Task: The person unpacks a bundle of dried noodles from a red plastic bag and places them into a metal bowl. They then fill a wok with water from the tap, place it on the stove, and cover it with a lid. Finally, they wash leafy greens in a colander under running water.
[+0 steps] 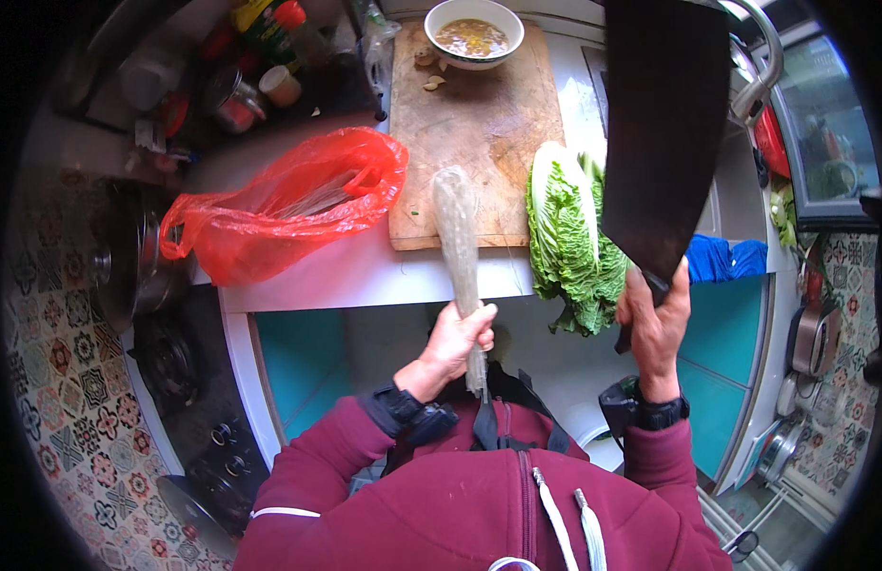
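My left hand [450, 344] is closed round a bundle of dry glass noodles [456, 224]. The bundle's far end lies over the near edge of the wooden cutting board [479, 133]; its other end sticks out below my fist. In my right hand [658, 319] is the handle of a large dark cleaver [664, 124], its broad blade raised and pointing away from me. The blade hides part of the counter and sink. Between the board and my right hand sits a green leafy cabbage [569, 233], which overhangs the counter's front edge.
An open red plastic bag [288, 205] with pale strands inside lies left of the board. A white bowl of brownish liquid [473, 36] stands at the board's far end, near garlic pieces [433, 83]. Jars [236, 100] crowd the back left; a blue cloth [726, 260] hangs at the right.
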